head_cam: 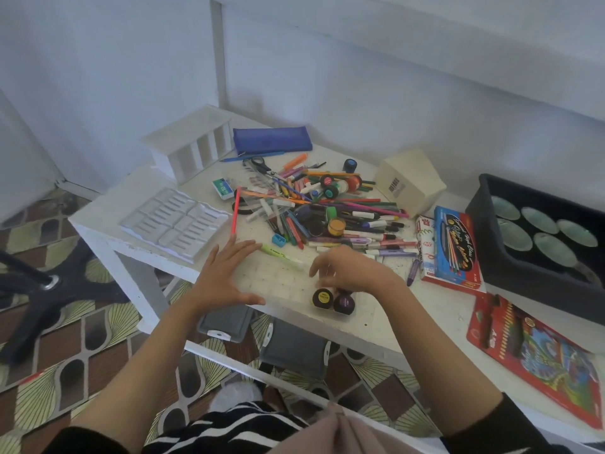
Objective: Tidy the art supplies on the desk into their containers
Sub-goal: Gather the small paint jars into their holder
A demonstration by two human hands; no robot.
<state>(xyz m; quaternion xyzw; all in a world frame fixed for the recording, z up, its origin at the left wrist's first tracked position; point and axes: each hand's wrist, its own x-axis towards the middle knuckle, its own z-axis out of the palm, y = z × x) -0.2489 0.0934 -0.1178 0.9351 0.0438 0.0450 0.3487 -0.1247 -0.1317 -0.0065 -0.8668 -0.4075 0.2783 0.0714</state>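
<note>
The main risk is at the front of the desk (108, 221). The clear container (281, 283) lies close to the near edge, and the two paint pots in it, a yellow-labelled pot (322, 298) and a purple-labelled pot (343, 302), stand touching each other in its near right corner. The weight therefore sits on the side closest to the drop. A nudge from the right wrist, or a pull on the container, could slide it over the edge or tip the pots onto the floor. A loose lid would then mean spilled paint. The pots are round, so a toppled one would probably roll. A second risk is the heaped pile of pens and markers (327, 208) just behind the container. Reaching into it for another pot could drag pens off the heap, and a green highlighter (278, 252) already lies against the container's far rim.

The left hand (226, 273) is flat and palm down, with fingers straight and spread wide and the thumb stretched along the near rim. It steadies the container's left side and grips nothing. The right hand (350, 270) arches over the two pots with its fingers curled downward and close together. The palm hides the purple-labelled pot's top, so it is unclear whether the fingertips pinch a pot or merely hover above it.
</note>
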